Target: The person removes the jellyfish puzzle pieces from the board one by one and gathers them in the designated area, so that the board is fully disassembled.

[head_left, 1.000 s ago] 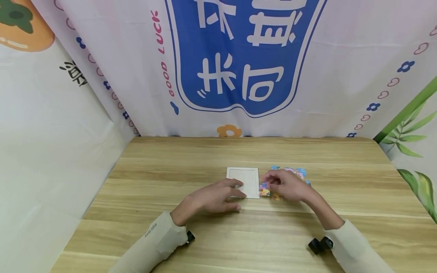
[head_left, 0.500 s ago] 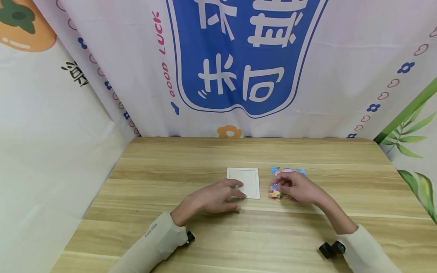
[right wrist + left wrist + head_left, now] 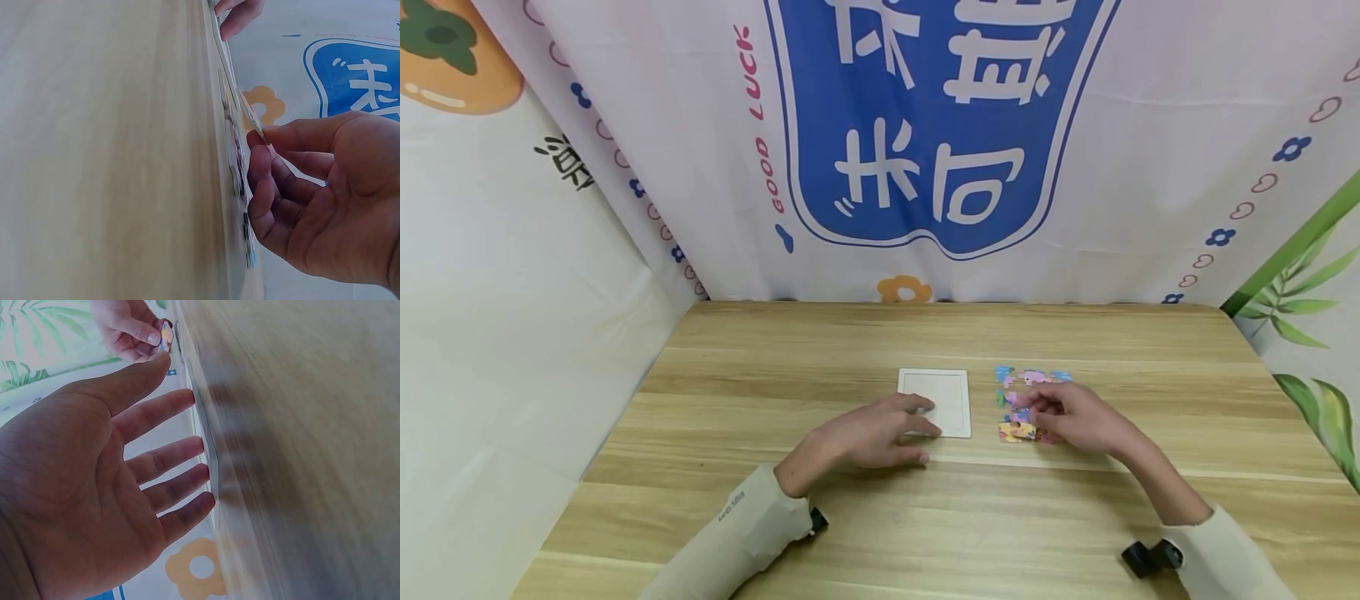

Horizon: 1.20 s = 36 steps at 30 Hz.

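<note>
With its fingers spread straight, the left hand (image 3: 880, 429) rests its fingertips on a white square puzzle frame (image 3: 953, 404); the left wrist view shows those fingertips (image 3: 201, 445) touching the board's surface. To the right of it, the right hand (image 3: 1086, 417) pinches a puzzle piece (image 3: 1024, 430) between thumb and forefinger. In the right wrist view that piece (image 3: 252, 117) is seen edge-on, tilted and raised above others. Several colourful puzzle pieces (image 3: 1004, 375) lie in loose rows under and around the right hand, which hides part of them.
The wooden table (image 3: 820, 358) carries the frame and pieces near its middle. A printed curtain (image 3: 700, 167) hangs along the far edge and the sides. Dark wrist cameras (image 3: 1152, 557) are strapped at the sleeves.
The right hand has moved rightward, carrying the pinched piece from beside the white frame to over the other pieces. The left hand has stayed on the frame.
</note>
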Available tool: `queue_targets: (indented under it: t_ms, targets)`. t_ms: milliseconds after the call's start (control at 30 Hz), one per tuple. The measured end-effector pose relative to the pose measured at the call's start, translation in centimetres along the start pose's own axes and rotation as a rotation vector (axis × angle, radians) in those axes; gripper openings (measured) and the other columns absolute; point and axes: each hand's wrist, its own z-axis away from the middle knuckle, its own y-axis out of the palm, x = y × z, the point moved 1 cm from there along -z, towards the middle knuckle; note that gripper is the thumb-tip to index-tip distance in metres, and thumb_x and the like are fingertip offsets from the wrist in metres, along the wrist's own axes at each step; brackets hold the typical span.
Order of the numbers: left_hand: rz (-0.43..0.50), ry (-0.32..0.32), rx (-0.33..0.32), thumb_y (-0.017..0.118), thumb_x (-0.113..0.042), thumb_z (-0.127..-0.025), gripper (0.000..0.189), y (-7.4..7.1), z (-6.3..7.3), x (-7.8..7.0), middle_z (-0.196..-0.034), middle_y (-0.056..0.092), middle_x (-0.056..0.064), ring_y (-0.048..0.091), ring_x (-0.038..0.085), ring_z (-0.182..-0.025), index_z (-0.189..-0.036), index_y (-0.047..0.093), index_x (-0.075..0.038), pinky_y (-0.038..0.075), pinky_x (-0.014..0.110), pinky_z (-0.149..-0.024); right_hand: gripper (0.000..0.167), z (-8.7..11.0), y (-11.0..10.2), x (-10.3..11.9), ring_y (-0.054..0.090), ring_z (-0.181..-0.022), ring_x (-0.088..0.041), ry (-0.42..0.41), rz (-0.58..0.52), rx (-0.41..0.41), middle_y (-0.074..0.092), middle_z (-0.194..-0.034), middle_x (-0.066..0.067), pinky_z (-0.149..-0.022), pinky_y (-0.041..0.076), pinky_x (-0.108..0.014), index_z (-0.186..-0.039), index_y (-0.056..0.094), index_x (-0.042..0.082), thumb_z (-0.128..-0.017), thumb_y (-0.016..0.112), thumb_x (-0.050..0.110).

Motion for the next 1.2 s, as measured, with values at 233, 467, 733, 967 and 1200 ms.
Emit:
queue_targets:
  t_ms: [233,467,733,967,1200]
  targets:
    - [0.005,-0.002,0.000,0.069,-0.039,-0.107,0.042,0.1,0.0,0.0,-0.168,0.046,0.008,0.042,0.027,-0.158,-0.145,0.070,-0.022,0.039,0.046,-0.128,0.022,1.0,-0.6,-0.6,0.066,-0.084,-0.015,-0.024,0.056,-0.019,0.072,-0.101,-0.008,-0.069,0.056,-0.025,-0.124,0.072,-0.002,-0.105,0.064,0.006]
    - [-0.009,-0.001,-0.002,0.068,-0.040,-0.107,0.042,0.1,0.0,0.0,-0.168,0.046,0.007,0.042,0.027,-0.157,-0.145,0.070,-0.023,0.040,0.046,-0.128,0.019,1.9,-1.5,-1.4,0.060,-0.090,-0.013,-0.014,0.137,-0.069,0.071,-0.104,-0.006,-0.073,0.053,-0.024,-0.120,0.074,0.003,-0.103,0.067,0.007]
    - [-0.002,-0.004,-0.001,0.068,-0.040,-0.107,0.042,0.1,0.1,0.0,-0.169,0.046,0.007,0.041,0.027,-0.158,-0.145,0.070,-0.023,0.039,0.046,-0.128,0.020,2.9,-2.2,-2.1,0.062,-0.092,-0.009,-0.022,0.142,-0.070,0.072,-0.106,-0.006,-0.075,0.055,-0.023,-0.122,0.075,0.003,-0.104,0.067,0.008]
    - [0.009,-0.003,-0.001,0.069,-0.039,-0.107,0.042,0.0,0.2,0.0,-0.168,0.046,0.007,0.042,0.027,-0.158,-0.145,0.070,-0.022,0.040,0.047,-0.128,0.018,3.4,-2.8,-2.4,0.062,-0.092,-0.005,-0.016,0.143,-0.073,0.072,-0.108,-0.005,-0.076,0.055,-0.023,-0.120,0.075,0.006,-0.104,0.066,0.006]
    - [-0.005,-0.003,0.000,0.068,-0.040,-0.107,0.042,0.1,0.1,0.0,-0.169,0.046,0.006,0.042,0.027,-0.158,-0.145,0.069,-0.023,0.040,0.046,-0.128,0.018,3.7,-3.3,-2.6,0.062,-0.091,-0.004,-0.019,0.135,-0.067,0.073,-0.107,-0.005,-0.075,0.055,-0.023,-0.120,0.075,0.006,-0.105,0.066,0.008]
